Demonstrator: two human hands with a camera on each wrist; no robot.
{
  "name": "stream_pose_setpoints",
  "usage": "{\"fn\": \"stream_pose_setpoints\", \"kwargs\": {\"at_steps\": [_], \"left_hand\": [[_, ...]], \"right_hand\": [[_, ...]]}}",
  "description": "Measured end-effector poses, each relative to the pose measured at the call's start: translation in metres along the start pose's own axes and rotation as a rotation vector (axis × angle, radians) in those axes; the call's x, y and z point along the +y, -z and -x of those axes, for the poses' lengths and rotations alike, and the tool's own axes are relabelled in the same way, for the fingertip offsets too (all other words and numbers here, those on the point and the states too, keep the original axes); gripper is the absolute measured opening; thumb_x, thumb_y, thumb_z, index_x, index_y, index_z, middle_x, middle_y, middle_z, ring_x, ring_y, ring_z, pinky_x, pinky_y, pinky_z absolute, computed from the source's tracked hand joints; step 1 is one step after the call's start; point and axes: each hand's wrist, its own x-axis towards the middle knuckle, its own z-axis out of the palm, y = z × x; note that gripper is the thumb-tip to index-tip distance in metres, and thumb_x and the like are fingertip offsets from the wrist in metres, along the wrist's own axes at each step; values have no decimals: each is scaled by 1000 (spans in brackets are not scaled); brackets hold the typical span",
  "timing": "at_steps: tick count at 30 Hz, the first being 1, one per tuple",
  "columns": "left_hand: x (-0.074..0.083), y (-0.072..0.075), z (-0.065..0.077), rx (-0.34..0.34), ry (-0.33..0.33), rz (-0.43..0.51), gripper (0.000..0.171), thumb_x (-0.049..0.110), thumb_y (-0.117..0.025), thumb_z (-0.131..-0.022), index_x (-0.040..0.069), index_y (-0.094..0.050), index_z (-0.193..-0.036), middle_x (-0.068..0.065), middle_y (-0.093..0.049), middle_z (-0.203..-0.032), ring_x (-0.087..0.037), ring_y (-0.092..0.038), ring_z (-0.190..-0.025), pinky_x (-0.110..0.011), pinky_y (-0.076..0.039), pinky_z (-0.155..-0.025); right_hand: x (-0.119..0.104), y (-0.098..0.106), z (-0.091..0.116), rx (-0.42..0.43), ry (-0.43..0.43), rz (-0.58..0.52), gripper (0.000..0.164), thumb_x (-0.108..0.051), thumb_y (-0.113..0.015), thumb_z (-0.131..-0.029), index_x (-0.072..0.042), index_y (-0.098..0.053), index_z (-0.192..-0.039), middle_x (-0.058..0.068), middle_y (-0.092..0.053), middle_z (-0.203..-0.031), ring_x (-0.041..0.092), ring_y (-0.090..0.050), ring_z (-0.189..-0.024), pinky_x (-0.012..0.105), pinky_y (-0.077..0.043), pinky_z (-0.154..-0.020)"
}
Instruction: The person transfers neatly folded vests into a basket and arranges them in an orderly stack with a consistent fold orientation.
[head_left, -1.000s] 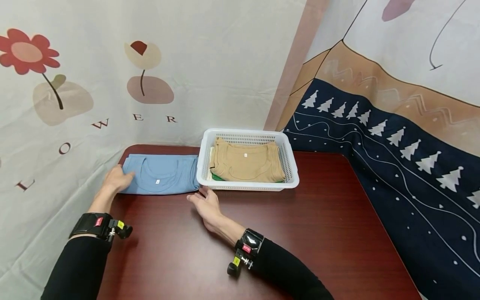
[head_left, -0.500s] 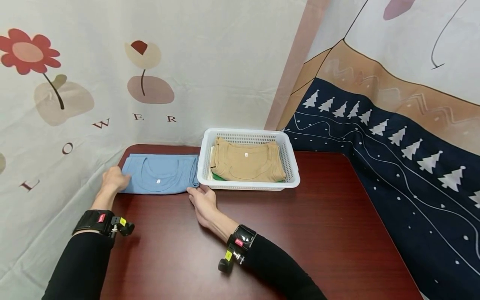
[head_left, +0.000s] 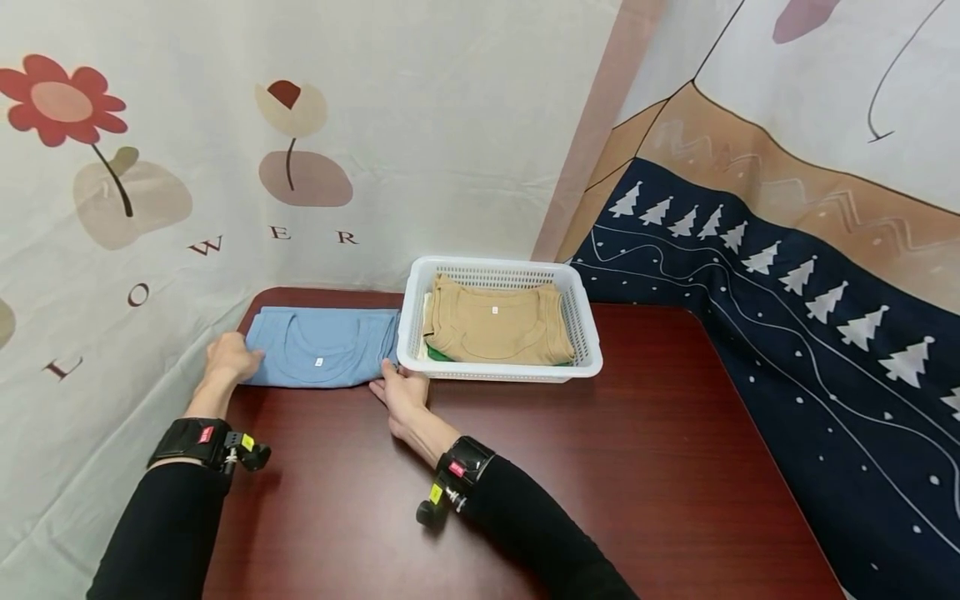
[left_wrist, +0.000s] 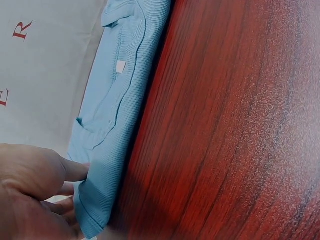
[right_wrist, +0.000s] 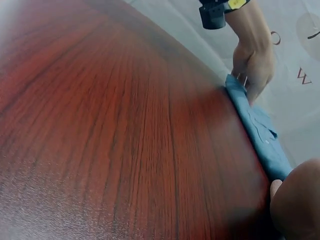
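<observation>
A folded blue T-shirt with a small white label lies flat at the table's left end. My left hand pinches its left edge, thumb on top and fingers at the side and underneath, as the left wrist view shows with the hand at the folded end. My right hand holds the shirt's near right corner, thumb above and fingers below. In the right wrist view the shirt runs between both hands, and part of the right hand hides its near end.
A white perforated basket stands right beside the shirt. Inside it lies a folded tan T-shirt over a green and a pale cloth. The dark red table meets a printed curtain at the back and left.
My right hand has shifted slightly left from beneath the basket's corner and brought its thumb onto the shirt's corner. My left hand has closed in on the left edge. The shirt stays in place.
</observation>
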Motion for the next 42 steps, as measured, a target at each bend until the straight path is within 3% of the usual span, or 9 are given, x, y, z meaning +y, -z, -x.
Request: {"fn": "stream_pose_setpoints", "kwargs": {"at_steps": [12, 19, 30, 37, 42], "left_hand": [[-2, -1, -4, 3, 30, 25, 68, 18, -55, -113, -23, -34, -162, -50, -36, -165, -67, -28, -159, -73, -39, -129], [-4, 2, 5, 7, 12, 21, 67, 19, -55, -114, -26, -35, -160, -51, -37, -163, -68, -28, -158, -72, -39, -128], [-26, 3, 7, -19, -47, -21, 68, 23, -61, -111, -27, -44, -154, -51, -44, -156, -70, -35, -147, -76, -45, -119], [-33, 8, 15, -65, -98, -48, 66, 27, -65, -110, -26, -52, -147, -50, -52, -148, -67, -43, -136, -70, -53, -105], [-36, 11, 24, -110, -119, -61, 68, 28, -68, -107, -26, -53, -146, -51, -52, -150, -66, -51, -136, -67, -57, -104]], "right_hand": [[3, 1, 0, 41, 0, 52, 19, -3, -69, -109, 7, -60, -124, 10, -70, -101, 21, -79, -77, 43, -71, -91], [4, 4, 4, 30, 0, 80, 25, 1, -71, -106, 11, -60, -126, 15, -75, -104, 31, -85, -85, 41, -72, -87], [1, 22, 19, -59, -45, 147, 48, 0, -71, -107, 21, -51, -146, 27, -79, -117, 32, -87, -90, 37, -72, -86], [-3, 41, 24, -159, -57, 202, 48, -2, -69, -108, 21, -49, -145, 32, -81, -116, 34, -87, -93, 36, -72, -85], [-7, 54, 28, -208, -71, 231, 29, -2, -69, -108, 14, -58, -130, 31, -82, -108, 30, -87, -87, 35, -72, -85]]}}
